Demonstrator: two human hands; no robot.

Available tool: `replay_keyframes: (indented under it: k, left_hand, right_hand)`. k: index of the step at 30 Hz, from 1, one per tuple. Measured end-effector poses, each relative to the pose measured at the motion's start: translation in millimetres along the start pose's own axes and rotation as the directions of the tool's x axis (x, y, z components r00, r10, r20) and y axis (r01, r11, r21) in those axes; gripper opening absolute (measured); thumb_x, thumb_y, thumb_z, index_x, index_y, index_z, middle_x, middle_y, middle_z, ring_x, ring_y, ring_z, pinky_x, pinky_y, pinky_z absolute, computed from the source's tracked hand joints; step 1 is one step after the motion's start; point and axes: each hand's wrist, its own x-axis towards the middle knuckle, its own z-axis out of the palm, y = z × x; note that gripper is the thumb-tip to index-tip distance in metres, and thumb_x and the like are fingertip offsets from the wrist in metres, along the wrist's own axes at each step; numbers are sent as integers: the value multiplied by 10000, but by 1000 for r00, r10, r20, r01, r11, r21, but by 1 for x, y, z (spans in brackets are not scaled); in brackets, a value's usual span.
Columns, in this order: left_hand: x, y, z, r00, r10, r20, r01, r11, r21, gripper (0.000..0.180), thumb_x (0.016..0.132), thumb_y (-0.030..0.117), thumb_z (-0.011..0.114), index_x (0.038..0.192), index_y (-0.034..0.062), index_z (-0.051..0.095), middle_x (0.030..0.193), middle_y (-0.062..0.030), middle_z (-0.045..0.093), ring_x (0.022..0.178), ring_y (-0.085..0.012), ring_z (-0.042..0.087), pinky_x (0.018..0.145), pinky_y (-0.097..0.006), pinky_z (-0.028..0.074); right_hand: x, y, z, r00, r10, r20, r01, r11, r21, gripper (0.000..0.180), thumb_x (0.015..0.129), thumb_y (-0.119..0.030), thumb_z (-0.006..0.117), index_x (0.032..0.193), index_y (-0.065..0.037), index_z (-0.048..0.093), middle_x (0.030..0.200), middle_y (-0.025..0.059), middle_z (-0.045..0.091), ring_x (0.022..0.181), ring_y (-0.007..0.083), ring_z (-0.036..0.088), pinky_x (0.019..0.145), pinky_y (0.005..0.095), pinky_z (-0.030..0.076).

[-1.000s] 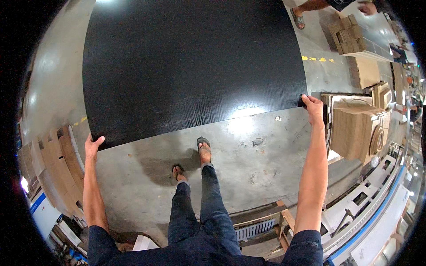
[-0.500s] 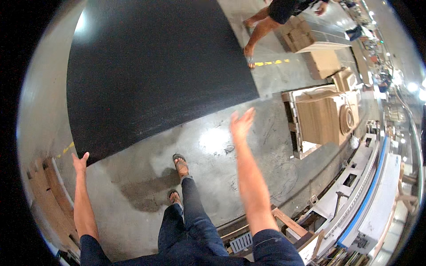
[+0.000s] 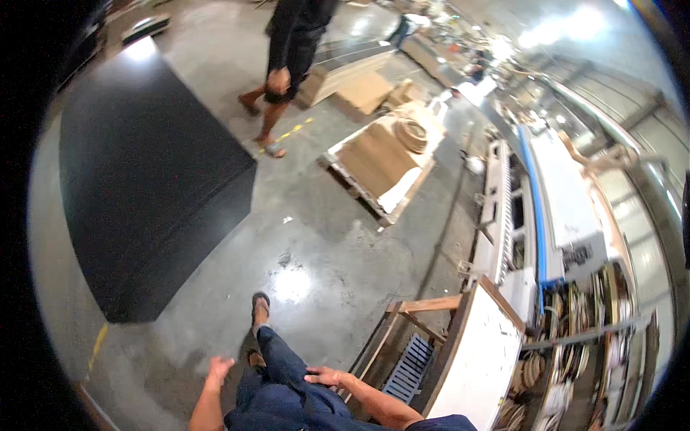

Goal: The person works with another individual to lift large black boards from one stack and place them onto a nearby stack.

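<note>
A big stack of black boards (image 3: 151, 179) lies on the concrete floor at the left. My left hand (image 3: 218, 370) hangs low beside my leg, fingers apart, holding nothing. At the lower middle, my right hand (image 3: 325, 376) is open and empty by my thigh, close to a wooden frame (image 3: 420, 310). Neither hand touches the black stack. My feet in sandals (image 3: 260, 305) stand on the shiny floor.
Another person in black clothes (image 3: 287, 50) walks at the top. A pallet of brown boards with coiled strips (image 3: 384, 158) lies in the middle. A long white and blue machine (image 3: 546, 208) runs along the right. A white panel (image 3: 478, 366) and a rack of coils (image 3: 604, 323) stand at lower right.
Both hands have let go of the black board's edge and dropped to my sides. The board now rests on the stack. My view has turned right toward the machine.
</note>
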Motion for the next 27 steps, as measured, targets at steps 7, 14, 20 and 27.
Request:
replay_keyframes:
  k: [7,14,20,27]
  left_hand:
    - [28,-57,-28,980,-109,169,146,963,-226,125,779,138,587,753,58,495,566,-19,447,436,-126,401,362,-284,319]
    - [35,5,-50,997,52,-52,-67,933,-355,103,817,131,528,767,45,503,605,-36,481,456,-133,437,393,-275,384]
    - [13,76,7,994,72,83,-46,960,-277,104,806,106,533,746,21,531,613,-50,499,484,-143,481,401,-265,405]
    - [-46,167,85,955,294,34,-291,954,-69,108,788,106,565,754,4,554,637,-58,532,511,-134,504,413,-244,419]
  right_hand:
    - [1,111,-1,915,-100,-392,226,930,290,764,732,-551,556,1242,-5,395,1246,150,426,1141,231,402,937,315,320]
    - [37,200,-8,863,-63,-501,380,734,563,603,804,-546,451,1049,-9,572,1037,97,581,920,194,531,810,315,409]
    - [83,233,-43,944,112,-311,186,598,780,545,819,-528,430,1085,-60,517,981,96,596,826,235,561,740,354,442]
    - [74,258,-47,932,69,-356,282,477,832,537,821,-524,429,1078,-60,518,976,95,596,825,234,561,737,355,443]
